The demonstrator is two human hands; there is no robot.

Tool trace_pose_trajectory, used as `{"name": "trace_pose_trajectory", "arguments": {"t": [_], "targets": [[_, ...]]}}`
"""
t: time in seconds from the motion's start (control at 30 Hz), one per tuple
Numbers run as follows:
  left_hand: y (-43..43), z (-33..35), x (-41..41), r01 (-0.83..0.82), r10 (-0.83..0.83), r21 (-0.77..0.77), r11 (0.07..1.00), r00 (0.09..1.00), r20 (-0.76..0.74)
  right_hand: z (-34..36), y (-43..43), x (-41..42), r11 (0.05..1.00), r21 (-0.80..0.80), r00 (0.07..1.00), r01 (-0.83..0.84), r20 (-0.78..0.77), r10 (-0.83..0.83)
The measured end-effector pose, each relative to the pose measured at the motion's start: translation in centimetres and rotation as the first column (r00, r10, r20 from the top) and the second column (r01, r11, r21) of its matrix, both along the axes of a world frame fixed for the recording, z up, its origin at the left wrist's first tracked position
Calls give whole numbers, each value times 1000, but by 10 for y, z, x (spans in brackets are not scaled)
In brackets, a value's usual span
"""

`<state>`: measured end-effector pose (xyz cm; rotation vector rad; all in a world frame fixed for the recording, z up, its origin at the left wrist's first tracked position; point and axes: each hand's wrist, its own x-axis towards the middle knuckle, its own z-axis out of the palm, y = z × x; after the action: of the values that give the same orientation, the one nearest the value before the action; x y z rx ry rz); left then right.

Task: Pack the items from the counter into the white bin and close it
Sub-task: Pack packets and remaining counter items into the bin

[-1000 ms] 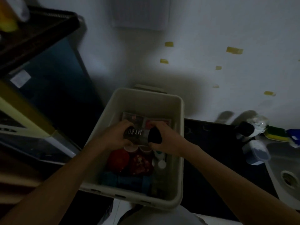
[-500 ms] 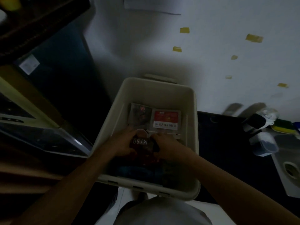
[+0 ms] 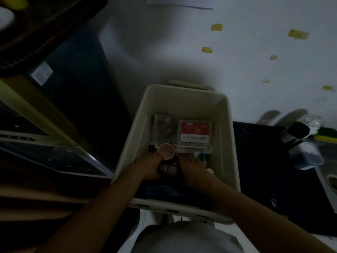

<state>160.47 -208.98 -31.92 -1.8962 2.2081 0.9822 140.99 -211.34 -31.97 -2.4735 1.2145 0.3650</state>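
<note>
you lower dark container point(image 3: 168, 169) marked "mybo" into white bin point(image 3: 182, 99), near end, among things packed there. seat it flat in gap just beside pink cup point(image 3: 166, 151). don't press on packets point(image 3: 195, 132) at far end. keep it low, so lid can likely sit flush.

left hand point(image 3: 149, 168): fingers curled round container's left side, gripping. right hand point(image 3: 193, 172): curled round its right side, gripping too. container inside bin; resting on bottom or not, cannot tell.

small tubs point(image 3: 306, 157) on tabletop point(image 3: 264, 161) at your right. bin top open.
</note>
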Motion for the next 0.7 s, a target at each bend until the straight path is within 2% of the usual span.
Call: {"name": "trace_pose_trajectory", "arguments": {"t": [0.2, 0.3, 0.37, 0.53, 0.63, 0.7], "targets": [[1, -5, 4, 0, 2, 34, 999, 998, -59, -1, 3, -4, 999, 1, 999, -32, -4, 32], [1, -6, 0, 0, 5, 37, 999, 992, -124, -1, 4, -5, 998, 53, 998, -30, -62, 33], [1, -5, -3, 8, -7, 10, 1000, 994, -106, 0, 5, -3, 995, 96, 996, -31, -75, 38], [2, -3, -4, 36, -36, 4, 999, 999, -24, 5, 6, -2, 991, 134, 1000, -17, 9, 15], [2, 0, -3, 17, -17, 10, 1000, 999, -42, 9, 5, -2, 988, 151, 998, -15, 56, 6], [2, 6, -5, -19, 14, -45, 999, 993, -114, 16, 2, -1, 986, 167, 992, -12, 126, -10]]}}
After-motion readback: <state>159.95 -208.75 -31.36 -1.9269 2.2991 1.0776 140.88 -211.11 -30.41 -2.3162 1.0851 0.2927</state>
